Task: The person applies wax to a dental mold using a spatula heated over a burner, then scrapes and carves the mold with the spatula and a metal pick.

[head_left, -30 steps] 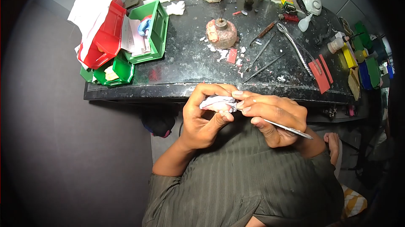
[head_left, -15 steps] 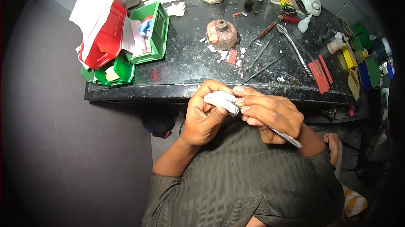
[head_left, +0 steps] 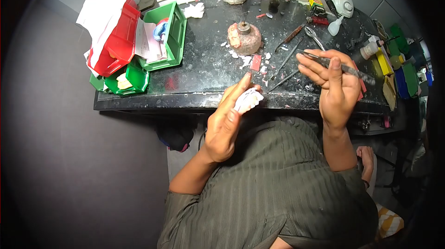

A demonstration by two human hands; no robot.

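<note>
While apart, left hand with grip on a lumpy white piece, right hand with grip on a slim grey metal tool.

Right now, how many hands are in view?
3: the left hand, with a white piece, near centre; the right hand, raised over the bench with a slim tool; another person's hand, lower right.

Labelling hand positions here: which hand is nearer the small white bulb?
Right. The right hand is on the near side of the bulb; the left hand is farther off, to its left.
</note>
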